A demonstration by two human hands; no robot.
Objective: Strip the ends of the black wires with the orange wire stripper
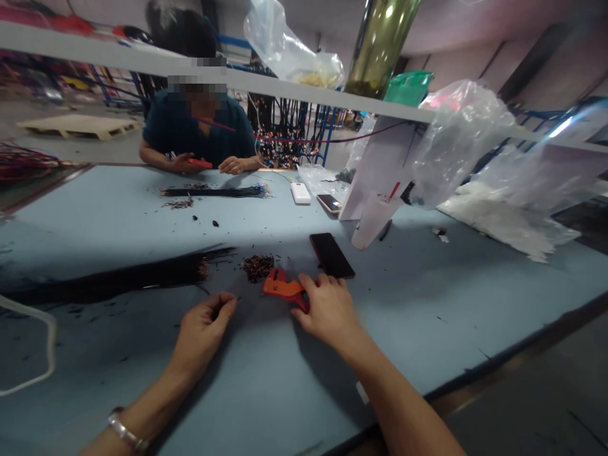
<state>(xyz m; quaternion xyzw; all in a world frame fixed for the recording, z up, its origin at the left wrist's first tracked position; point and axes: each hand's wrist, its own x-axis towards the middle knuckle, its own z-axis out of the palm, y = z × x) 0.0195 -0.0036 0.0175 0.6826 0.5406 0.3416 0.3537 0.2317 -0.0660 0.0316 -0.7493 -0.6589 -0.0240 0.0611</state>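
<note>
My right hand (pixel 330 310) is closed around orange and red wire strippers (pixel 284 288), whose jaws point left. To their left, my left hand (pixel 202 329) pinches thumb to fingers on what looks like a thin black wire; a short dark tip shows past the fingertips, and most of it is hidden. A long bundle of black wires (pixel 123 278) lies just beyond that hand, its copper-coloured ends facing right. Between the bundle and the strippers sits a heap of small black and copper offcuts (pixel 259 268).
A dark phone (pixel 332 255) lies beyond my right hand, near a white cup with a red straw (pixel 375 218). Across the blue table (pixel 266 386), a co-worker (pixel 199 126) holds a red tool behind another wire bundle (pixel 213 190). A white shelf (pixel 285 84) crosses overhead.
</note>
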